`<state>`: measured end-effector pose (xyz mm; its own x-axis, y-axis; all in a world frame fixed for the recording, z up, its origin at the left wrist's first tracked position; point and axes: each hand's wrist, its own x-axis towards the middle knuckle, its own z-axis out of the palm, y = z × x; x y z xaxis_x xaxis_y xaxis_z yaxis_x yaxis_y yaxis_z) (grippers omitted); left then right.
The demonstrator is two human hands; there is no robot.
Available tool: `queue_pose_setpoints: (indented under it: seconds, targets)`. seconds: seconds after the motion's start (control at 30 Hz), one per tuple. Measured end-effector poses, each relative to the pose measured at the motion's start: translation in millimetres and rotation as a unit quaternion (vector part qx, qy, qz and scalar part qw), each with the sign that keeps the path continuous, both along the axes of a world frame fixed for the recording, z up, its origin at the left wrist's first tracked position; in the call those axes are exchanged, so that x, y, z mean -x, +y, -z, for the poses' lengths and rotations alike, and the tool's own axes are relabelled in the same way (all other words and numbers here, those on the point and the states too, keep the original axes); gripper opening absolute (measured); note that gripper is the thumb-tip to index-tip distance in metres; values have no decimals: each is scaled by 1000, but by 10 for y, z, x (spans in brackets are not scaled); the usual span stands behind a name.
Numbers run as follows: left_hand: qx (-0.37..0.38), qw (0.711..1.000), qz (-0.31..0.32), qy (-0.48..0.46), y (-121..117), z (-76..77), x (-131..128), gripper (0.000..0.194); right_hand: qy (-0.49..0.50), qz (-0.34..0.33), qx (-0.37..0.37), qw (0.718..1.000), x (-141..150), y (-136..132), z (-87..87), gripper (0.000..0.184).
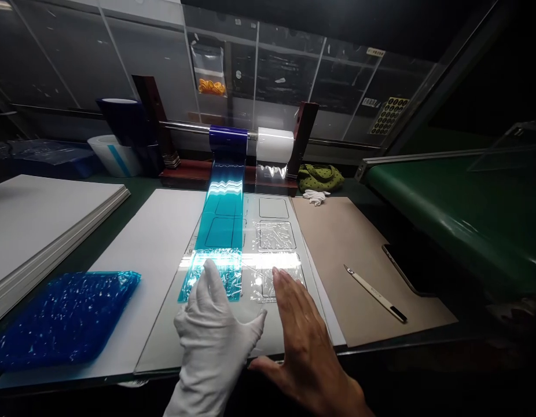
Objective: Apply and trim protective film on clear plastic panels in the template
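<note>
My left hand (216, 336), in a white glove, reaches over the near end of the blue film (220, 231), thumb spread and fingertips at the film. That film runs down from a dark blue roll (228, 142) onto a glass plate (164, 341) with outlined rounded rectangles. My right hand (305, 341), bare, has its fingers stretched out and its thumb apart. Its fingertips are by the near end of a wrinkled clear film (274, 236) lying on the plate; whether they touch it I cannot tell. Neither hand grips anything.
A white roll (275, 145) shares the metal bar with the blue one. A craft knife (374, 292) and a dark phone (407, 269) lie on brown board (333, 249) at right. Left are a blue film stack (68, 318) and white sheets (46, 220). A green conveyor belt (459, 202) stands far right.
</note>
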<state>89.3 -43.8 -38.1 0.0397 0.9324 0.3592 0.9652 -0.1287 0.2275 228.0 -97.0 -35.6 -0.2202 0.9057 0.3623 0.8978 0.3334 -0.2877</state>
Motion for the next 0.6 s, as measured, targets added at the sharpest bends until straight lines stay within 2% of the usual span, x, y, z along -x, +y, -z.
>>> queue_pose_setpoints:
  seconds: [0.23, 0.37, 0.5, 0.53, 0.6]
  targets:
    - [-5, 999, 7, 38, 124, 26, -129, 115, -27, 20, -36, 999, 190, 208, 137, 111]
    - [7, 1000, -4, 29, 241, 37, -209, 110, -35, 34, -73, 996, 165, 375, 201, 107]
    - [-53, 997, 17, -45, 315, 66, -197, 127, -33, -16, -50, 998, -178, 659, 102, 105]
    - [-63, 996, 15, -66, 311, 83, -170, 129, -41, -25, -39, 998, -308, 760, 57, 106]
    - [-48, 991, 32, -122, 267, 134, -101, 118, -63, -29, -27, 997, -592, 998, -32, 110]
